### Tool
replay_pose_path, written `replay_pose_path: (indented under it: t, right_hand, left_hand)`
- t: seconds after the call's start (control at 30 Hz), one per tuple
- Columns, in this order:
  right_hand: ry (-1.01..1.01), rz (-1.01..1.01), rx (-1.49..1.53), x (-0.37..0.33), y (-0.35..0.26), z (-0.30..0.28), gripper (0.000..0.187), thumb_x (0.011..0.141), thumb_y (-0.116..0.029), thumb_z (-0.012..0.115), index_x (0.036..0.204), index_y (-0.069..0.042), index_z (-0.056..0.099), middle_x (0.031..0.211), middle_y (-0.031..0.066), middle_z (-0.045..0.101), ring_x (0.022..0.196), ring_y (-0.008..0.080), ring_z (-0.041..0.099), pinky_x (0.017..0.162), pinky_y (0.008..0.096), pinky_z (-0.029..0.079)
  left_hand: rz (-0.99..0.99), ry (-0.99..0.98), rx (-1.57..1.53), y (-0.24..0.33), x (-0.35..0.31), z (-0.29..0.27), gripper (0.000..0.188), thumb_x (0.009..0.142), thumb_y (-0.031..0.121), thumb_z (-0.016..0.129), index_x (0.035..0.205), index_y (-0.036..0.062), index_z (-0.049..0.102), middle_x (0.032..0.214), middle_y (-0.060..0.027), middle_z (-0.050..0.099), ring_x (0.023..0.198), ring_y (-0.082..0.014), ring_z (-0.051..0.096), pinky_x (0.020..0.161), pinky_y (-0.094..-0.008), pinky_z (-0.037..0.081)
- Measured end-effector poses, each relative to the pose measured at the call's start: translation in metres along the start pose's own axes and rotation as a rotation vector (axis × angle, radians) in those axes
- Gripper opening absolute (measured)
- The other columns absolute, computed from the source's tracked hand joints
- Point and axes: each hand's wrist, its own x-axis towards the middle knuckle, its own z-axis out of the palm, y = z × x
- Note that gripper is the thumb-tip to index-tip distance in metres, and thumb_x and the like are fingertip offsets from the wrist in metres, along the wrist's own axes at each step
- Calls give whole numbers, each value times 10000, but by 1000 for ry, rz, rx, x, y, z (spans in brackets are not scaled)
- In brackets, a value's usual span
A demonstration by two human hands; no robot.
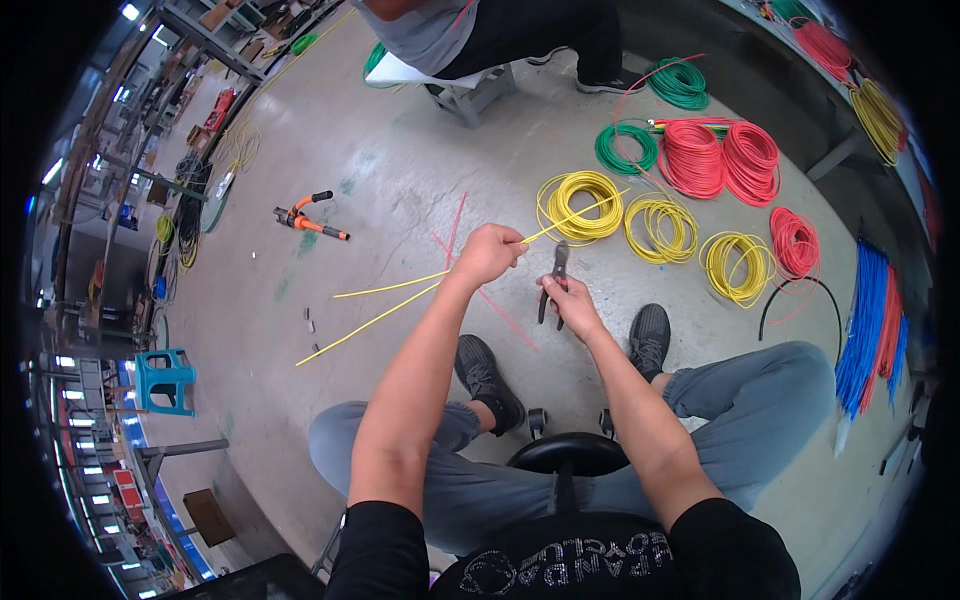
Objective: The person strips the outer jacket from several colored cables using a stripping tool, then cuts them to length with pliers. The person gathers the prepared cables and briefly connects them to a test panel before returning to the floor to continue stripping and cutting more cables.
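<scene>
My left hand [487, 254] is closed around yellow wire [370, 323]. From that fist, two strands trail over the floor toward the lower left, and one stretches up right across a yellow wire coil [548, 216]. My right hand [571, 303] grips dark-handled cutting pliers [560, 259], head upward, a little right of my left hand. The pliers' jaws are apart from the wire; whether they are parted is too small to tell. Thin red wire pieces [510, 321] lie on the floor under and around my left hand.
More yellow coils [662, 230], red coils [692, 160] and green coils [680, 85] lie at the right. Blue wire bundles [864, 320] rest farther right. An orange-and-black tool [310, 222] lies left, beyond it a teal stool [165, 382]. Another person [430, 40] sits ahead.
</scene>
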Motion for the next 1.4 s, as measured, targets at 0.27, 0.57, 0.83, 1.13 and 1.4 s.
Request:
replay_pose_path:
  t: [0.27,0.57,0.83,1.13,1.4]
  right_hand:
    - [45,-207,-360,-2,-15,-1,467,974,-240,590,1402,-59,549,1044,166,703,887,295,670,832,398,518]
    - [89,-331,-514,-12,-44,2,542,962,-238,599,1471,-96,478,1207,240,647,1120,403,622,984,440,481]
    - [123,-365,-636,-4,-36,-2,392,913,-267,668,1232,-47,609,998,184,642,976,398,619,879,462,492]
    - [142,-272,-442,-1,-14,0,263,877,-243,709,985,-23,613,856,185,677,808,337,672,764,417,535]
    - [311,-92,-477,-15,27,-12,365,860,-364,727,935,-21,627,855,215,683,822,404,672,744,467,528]
  left_hand:
    - [-54,-45,-75,7,-4,0,228,912,207,714,961,-8,772,693,-17,656,650,-114,575,639,-303,476]
    - [-172,-146,-208,16,-7,-3,162,910,192,743,903,33,772,655,14,606,566,-71,467,524,-270,387]
    - [-213,-198,-281,15,-7,-5,145,912,188,741,881,48,764,643,16,593,534,-62,433,483,-254,340]
    - [-195,-261,-245,-1,-1,10,148,909,193,728,848,59,740,637,22,590,522,-62,466,464,-259,337]
    - [-215,-261,-207,-30,-5,25,164,944,175,696,884,29,742,661,3,618,547,-79,520,513,-266,422]
